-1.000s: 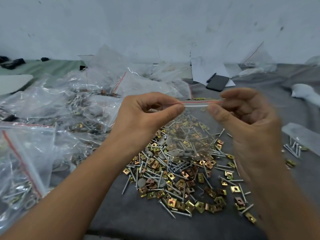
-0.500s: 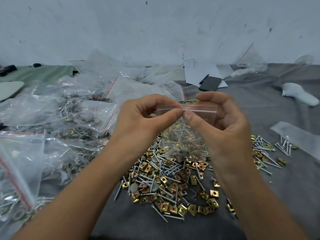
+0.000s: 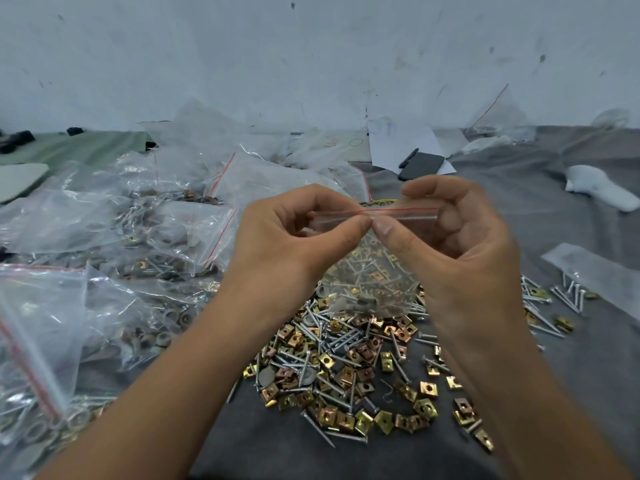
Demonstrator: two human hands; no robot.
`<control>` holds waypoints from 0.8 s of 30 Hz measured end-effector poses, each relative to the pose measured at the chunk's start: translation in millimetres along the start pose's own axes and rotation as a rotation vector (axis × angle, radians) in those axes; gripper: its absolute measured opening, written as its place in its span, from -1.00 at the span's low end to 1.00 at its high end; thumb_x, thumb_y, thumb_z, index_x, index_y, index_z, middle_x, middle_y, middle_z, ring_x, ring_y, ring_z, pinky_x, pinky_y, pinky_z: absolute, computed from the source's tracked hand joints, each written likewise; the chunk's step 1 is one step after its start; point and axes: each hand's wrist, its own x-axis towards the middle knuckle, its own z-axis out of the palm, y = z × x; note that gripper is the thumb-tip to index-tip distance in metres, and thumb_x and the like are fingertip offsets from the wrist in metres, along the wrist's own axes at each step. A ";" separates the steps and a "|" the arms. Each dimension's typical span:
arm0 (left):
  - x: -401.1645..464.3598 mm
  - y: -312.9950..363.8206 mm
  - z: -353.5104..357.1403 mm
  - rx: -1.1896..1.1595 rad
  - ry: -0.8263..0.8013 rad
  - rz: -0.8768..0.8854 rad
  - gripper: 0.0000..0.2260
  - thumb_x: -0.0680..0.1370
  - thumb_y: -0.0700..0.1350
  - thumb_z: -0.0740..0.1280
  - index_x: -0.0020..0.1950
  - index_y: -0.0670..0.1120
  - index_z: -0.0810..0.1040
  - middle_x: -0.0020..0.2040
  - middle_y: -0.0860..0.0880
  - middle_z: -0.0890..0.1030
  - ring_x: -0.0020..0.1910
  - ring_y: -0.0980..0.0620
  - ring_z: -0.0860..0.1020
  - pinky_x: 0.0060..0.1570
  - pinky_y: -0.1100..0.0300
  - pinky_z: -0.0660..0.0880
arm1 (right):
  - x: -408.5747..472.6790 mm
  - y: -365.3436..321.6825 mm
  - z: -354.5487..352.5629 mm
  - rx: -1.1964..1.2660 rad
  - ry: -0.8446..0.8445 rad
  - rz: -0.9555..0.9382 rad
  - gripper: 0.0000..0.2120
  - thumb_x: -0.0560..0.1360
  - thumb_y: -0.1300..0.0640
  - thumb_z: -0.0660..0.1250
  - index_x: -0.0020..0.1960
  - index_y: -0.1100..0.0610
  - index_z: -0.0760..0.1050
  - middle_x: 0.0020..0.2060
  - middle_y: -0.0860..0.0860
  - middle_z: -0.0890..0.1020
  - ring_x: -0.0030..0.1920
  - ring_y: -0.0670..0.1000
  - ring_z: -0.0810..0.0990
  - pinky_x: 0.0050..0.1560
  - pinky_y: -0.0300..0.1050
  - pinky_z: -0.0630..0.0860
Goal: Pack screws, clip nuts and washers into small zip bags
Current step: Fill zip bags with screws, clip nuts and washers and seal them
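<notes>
Left hand [image 3: 280, 244] fingers [image 3: 349, 230] and right hand [image 3: 460, 251] fingers [image 3: 391, 233] both pinch the zip strip of a small zip bag [image 3: 374, 271], thumbs touching mid-strip. Strip runs horizontal left-right, red line along it; bag hangs mouth up, body down. Clear plastic, screws and washers inside. Held above loose pile [image 3: 346, 368] of screws, brass clip nuts, washers on grey tabletop [image 3: 554, 209]. Filled bags [image 3: 121, 237] lie left.

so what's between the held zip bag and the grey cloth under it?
Head view: the zip bag, pinched at its top by left hand and right hand, hangs over the loose pile of screws, clip nuts and washers on the grey cloth.
</notes>
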 end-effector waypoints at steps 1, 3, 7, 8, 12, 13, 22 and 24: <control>-0.4 0.7 -1.5 -0.008 0.015 -0.001 -0.92 0.48 -0.09 0.59 -0.05 0.00 0.78 -0.15 -0.14 0.75 -0.19 -0.02 0.65 -0.15 0.09 0.58 | 0.1 0.3 -1.1 0.008 -0.011 0.008 -0.69 0.49 0.21 0.56 0.19 0.11 0.57 -0.07 0.05 0.76 -0.08 -0.03 0.74 -0.05 -0.27 0.61; 0.2 2.1 -5.3 -0.029 0.054 -0.017 -0.90 0.45 -0.10 0.61 -0.05 0.02 0.79 -0.14 -0.12 0.76 -0.18 -0.02 0.66 -0.11 0.07 0.59 | 1.4 1.8 -4.2 0.044 -0.004 0.029 -0.75 0.51 0.17 0.54 0.16 0.08 0.62 -0.03 0.08 0.76 -0.01 0.06 0.75 0.02 -0.20 0.64; 1.6 3.6 -10.3 -0.025 0.072 -0.057 -0.86 0.40 -0.04 0.61 -0.07 0.02 0.80 -0.14 -0.14 0.76 -0.18 -0.03 0.65 -0.07 0.03 0.57 | 4.6 6.8 -8.9 0.063 0.069 0.039 -0.82 0.49 0.20 0.55 0.04 0.00 0.68 -0.06 0.07 0.76 -0.05 0.09 0.74 0.01 -0.19 0.64; 0.9 4.2 -9.4 -0.020 0.065 -0.065 -0.87 0.40 -0.04 0.61 -0.07 0.04 0.81 -0.15 -0.12 0.76 -0.18 -0.02 0.65 -0.07 0.04 0.58 | 4.7 7.7 -9.0 0.067 0.074 0.041 -0.81 0.48 0.20 0.56 0.04 -0.02 0.68 -0.07 0.07 0.75 -0.05 0.08 0.74 0.00 -0.19 0.64; 0.4 5.3 -4.5 -0.025 0.052 -0.069 -0.88 0.40 -0.07 0.61 -0.08 -0.01 0.80 -0.19 -0.04 0.76 -0.20 0.08 0.68 -0.13 0.26 0.60 | 4.3 9.2 -6.2 0.071 0.070 0.028 -0.78 0.45 0.21 0.59 0.04 -0.01 0.68 -0.07 0.07 0.75 -0.03 0.07 0.71 0.09 -0.09 0.66; 0.8 5.1 -4.1 -0.012 0.056 -0.066 -0.89 0.42 -0.09 0.62 -0.08 -0.02 0.80 -0.21 -0.06 0.75 -0.22 0.08 0.65 -0.17 0.27 0.57 | 4.0 8.8 -5.1 0.068 0.068 0.022 -0.77 0.44 0.21 0.59 0.04 0.00 0.68 -0.07 0.07 0.75 -0.02 0.06 0.71 0.10 -0.07 0.67; -1.8 6.5 0.6 0.083 0.015 -0.073 -0.95 0.49 -0.15 0.61 -0.11 -0.05 0.77 -0.18 -0.03 0.75 -0.21 0.15 0.68 -0.14 0.29 0.59 | 2.4 3.0 -1.1 0.019 0.088 0.008 -0.79 0.39 0.18 0.63 -0.03 0.04 0.67 -0.14 0.05 0.76 -0.10 0.03 0.75 -0.04 -0.21 0.65; -1.8 8.5 0.7 0.108 0.019 -0.081 -0.95 0.48 -0.13 0.61 -0.11 -0.04 0.77 -0.17 -0.05 0.76 -0.21 0.11 0.68 -0.13 0.24 0.59 | 2.9 2.0 -2.3 -0.005 0.108 -0.006 -0.78 0.37 0.19 0.64 -0.06 0.03 0.66 -0.17 0.03 0.77 -0.13 0.03 0.76 -0.07 -0.21 0.65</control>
